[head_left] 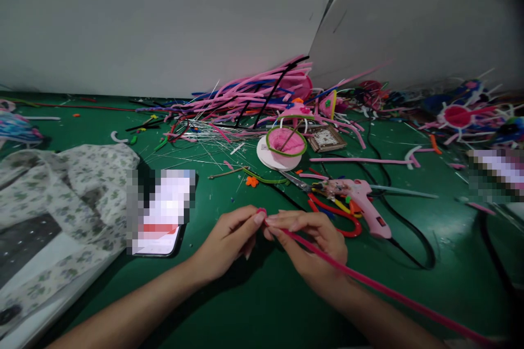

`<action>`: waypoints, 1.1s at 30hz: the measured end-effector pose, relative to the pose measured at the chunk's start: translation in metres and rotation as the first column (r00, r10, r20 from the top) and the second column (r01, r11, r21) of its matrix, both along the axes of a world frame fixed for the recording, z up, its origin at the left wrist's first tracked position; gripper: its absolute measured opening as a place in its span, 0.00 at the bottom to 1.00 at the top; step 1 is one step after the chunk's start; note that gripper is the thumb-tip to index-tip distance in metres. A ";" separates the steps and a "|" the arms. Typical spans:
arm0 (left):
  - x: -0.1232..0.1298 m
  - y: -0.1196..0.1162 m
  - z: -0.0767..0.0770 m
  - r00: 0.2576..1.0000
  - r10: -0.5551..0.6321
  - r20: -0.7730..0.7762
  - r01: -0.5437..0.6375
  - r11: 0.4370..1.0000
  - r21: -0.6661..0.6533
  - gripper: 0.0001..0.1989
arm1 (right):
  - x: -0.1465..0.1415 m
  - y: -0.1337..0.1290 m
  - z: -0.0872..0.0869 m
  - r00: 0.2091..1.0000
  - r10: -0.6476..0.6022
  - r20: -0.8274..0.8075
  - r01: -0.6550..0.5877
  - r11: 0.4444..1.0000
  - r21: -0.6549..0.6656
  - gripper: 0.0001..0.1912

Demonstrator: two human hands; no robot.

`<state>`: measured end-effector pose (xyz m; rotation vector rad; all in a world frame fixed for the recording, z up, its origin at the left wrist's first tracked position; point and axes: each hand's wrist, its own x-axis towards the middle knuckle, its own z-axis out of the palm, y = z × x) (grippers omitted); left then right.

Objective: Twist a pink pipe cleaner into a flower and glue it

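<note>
Green mat (442, 305) below, left hand (227, 242) and right hand (309, 253) pinch a pink pipe cleaner (380, 289), tip hidden.

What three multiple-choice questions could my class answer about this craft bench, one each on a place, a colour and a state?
1. Where does the phone lie?
A. Left of the left hand, beside the floral cloth
B. Under the right hand
C. On top of the glue gun

2. What colour is the pipe cleaner between the hands?
A. Blue
B. Deep pink
C. White

3. What state is the pink glue gun in?
A. Held in the right hand
B. Standing upright
C. Lying on the green mat

Answers:
1. A, the phone sits beside the cloth.
2. B, its long length shows deep pink.
3. C, it rests on the mat, untouched.
</note>
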<state>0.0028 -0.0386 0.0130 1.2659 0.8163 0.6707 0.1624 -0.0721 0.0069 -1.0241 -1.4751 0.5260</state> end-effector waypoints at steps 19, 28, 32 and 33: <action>-0.001 0.001 0.000 0.996 0.036 0.078 -0.023 0.987 -0.161 0.19 | 0.001 0.002 0.006 0.995 0.097 0.008 -0.097 0.995 0.022 0.15; -0.005 0.001 0.004 0.994 -0.106 -0.011 0.106 0.994 0.008 0.20 | 0.002 0.003 0.005 0.991 0.119 -0.056 -0.123 0.989 -0.077 0.13; -0.009 0.002 0.005 0.972 -0.217 0.087 0.225 0.971 -0.086 0.22 | 0.002 0.004 0.007 0.982 0.145 -0.120 -0.155 0.984 -0.084 0.15; -0.009 0.002 0.005 0.970 -0.218 0.105 0.230 0.965 -0.123 0.22 | 0.002 0.004 0.008 0.983 0.148 -0.111 -0.157 0.985 -0.072 0.15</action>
